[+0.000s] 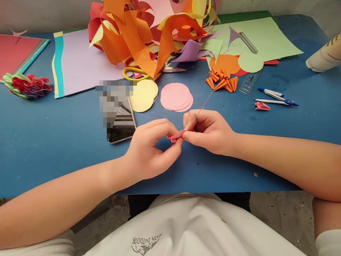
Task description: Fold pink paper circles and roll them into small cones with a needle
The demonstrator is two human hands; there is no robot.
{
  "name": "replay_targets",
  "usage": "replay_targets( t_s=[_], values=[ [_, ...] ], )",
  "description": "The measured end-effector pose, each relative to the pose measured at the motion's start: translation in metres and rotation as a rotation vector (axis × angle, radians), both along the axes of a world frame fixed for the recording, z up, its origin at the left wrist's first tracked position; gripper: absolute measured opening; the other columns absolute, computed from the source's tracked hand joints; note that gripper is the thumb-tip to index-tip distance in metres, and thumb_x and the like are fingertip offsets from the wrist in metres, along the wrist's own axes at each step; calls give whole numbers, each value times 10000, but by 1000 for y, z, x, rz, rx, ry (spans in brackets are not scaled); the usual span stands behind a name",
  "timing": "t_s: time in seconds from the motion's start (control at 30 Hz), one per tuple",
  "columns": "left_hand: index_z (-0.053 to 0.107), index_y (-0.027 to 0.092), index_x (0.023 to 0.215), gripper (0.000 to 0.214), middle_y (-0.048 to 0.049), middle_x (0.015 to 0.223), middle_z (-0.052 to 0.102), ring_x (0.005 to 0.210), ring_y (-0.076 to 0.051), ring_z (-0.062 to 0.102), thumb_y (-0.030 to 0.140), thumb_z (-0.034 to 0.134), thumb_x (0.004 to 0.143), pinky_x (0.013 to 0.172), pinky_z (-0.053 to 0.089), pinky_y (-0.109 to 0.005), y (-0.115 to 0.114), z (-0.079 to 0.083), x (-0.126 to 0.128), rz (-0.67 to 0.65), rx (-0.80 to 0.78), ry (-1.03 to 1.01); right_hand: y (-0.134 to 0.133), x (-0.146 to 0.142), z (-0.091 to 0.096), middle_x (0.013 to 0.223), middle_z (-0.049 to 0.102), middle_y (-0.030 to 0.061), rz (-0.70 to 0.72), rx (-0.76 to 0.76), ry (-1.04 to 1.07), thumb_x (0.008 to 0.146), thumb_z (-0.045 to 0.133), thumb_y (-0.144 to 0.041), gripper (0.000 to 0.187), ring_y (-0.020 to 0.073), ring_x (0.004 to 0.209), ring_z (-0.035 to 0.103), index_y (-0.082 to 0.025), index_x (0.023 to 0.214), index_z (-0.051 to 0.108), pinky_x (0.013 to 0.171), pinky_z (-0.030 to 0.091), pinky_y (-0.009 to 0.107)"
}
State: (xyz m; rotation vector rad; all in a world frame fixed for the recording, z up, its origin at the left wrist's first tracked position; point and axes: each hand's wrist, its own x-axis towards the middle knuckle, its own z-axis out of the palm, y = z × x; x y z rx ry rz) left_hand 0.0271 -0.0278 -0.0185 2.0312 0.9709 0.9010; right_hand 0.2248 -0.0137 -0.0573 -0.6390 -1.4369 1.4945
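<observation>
Between my two hands, over the front part of the blue table [87, 153], is a small pink rolled-paper piece [176, 136] with two spiral curls at its left end. My left hand [154, 147] pinches it from the left between thumb and fingertips. From the right, my right hand [207, 129] closes thumb and fingers on the piece's other end. A thin stick or wire [205, 101] sticks up from the right hand's fingers; its lower end is hidden. Behind the hands lie pink paper circles [176, 96] and yellow paper circles [144, 96].
A phone [122, 128] lies beside my left hand. Behind are yellow-handled scissors [135, 74], a heap of paper scraps [149, 32] and orange paper cones [225, 80]. Pens [277, 97], a ruler [249, 83] and another pink piece [262, 106] lie right; a rolled-paper bunch [28, 85] sits left.
</observation>
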Motion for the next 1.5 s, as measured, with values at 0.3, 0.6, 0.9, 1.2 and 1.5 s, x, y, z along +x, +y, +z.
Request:
replay_targets(
  t_s=[0.3,0.6,0.9,1.2,1.5],
  values=[
    [659,244,744,140,-26,756,722,674,-175,661,138,685,831,618,534,-308,-1,-1,0,74,51,9,-2,-1,0,650,552,-41,-39,-14,-49,771,888,-255,344,92,600,461,-188,691,561,542,383,235],
    [708,219,761,139,-26,756,729,646,-142,664,105,675,833,586,528,-261,-3,1,-1,58,168,19,-3,0,1,667,592,-20,-38,86,-98,795,877,-307,334,115,651,507,-193,704,576,567,425,247],
    [734,206,785,151,-31,763,717,654,-141,657,66,684,811,606,531,-264,-2,2,-3,58,179,-3,-2,2,1,705,628,-16,-1,38,-60,803,878,-253,283,96,637,502,-179,731,614,550,413,235],
    [703,229,785,117,-29,786,695,706,-167,649,123,693,833,659,551,-313,3,0,-4,66,47,-46,0,-1,2,794,673,8,-44,-57,-28,826,864,-281,169,114,698,587,-182,918,763,611,501,251],
    [661,207,775,100,-2,738,642,687,-142,580,214,723,854,630,497,-281,2,0,-1,120,-226,-71,-2,0,3,839,714,34,-126,121,-70,898,781,-173,96,119,748,611,-215,961,841,631,474,254]
  ],
)
